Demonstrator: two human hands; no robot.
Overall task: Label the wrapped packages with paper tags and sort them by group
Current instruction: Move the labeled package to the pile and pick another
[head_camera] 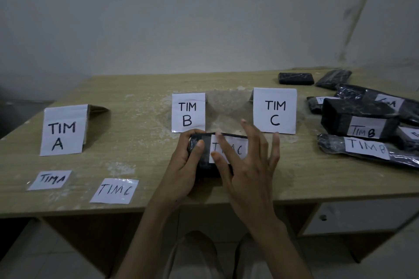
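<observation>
A black wrapped package (205,165) lies on the wooden table (136,149) near its front edge, in front of the TIM B sign. A white paper tag (235,149) reading TIM C lies on its top. My left hand (183,165) grips the package's left end, thumb on top. My right hand (247,165) has straight spread fingers, and the index and thumb press on the tag. Two loose tags lie at the front left, a TIM A tag (51,179) and a TIM C tag (115,190).
Three standing signs mark the groups: TIM A (62,130) at left, TIM B (188,112) in the middle, TIM C (274,110) to its right. At the right lie several black packages, some tagged TIM B (359,128), two untagged at the back (295,78).
</observation>
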